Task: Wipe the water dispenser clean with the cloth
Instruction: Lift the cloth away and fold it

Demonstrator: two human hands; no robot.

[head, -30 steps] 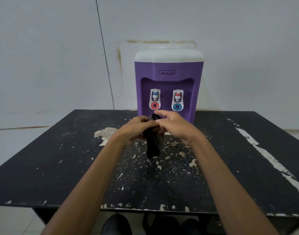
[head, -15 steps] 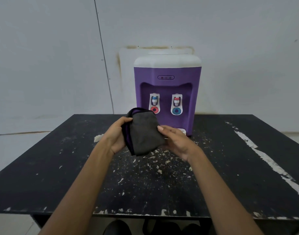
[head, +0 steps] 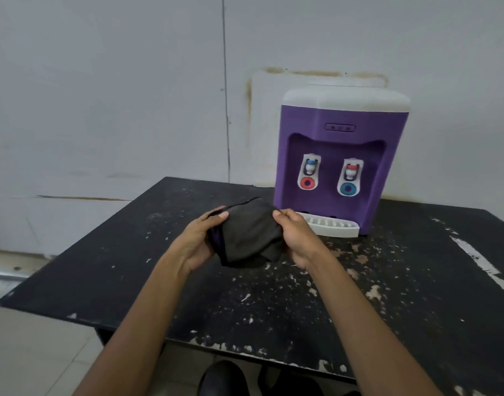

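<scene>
Right now we see both hands holding a dark grey cloth [head: 249,234] up above the table [head: 125,252], in front of the water dispenser and not touching it. The left hand [head: 199,242] pinches the cloth's left edge, its thumb lying on top and its fingers curled behind the fabric, where we cannot see them. The right hand [head: 297,238] grips the right edge in the same manner, thumb pressed on the upper corner and fingers tucked under the bunched folds. The cloth is folded over on itself, and a purple lining shows at its left side.

The water dispenser [head: 339,138] stands upright at the back of the table, close to the wall [head: 102,95]. Its body is purple with a white top [head: 345,100]. Two taps sit in the front recess: the left tap [head: 309,172] has a blue cap over a red ring, and the right tap [head: 349,178] has a red cap over a blue ring. A white drip tray [head: 335,226] juts out at its base, just beside the right hand. The black tabletop is chipped and flecked with pale patches.
</scene>
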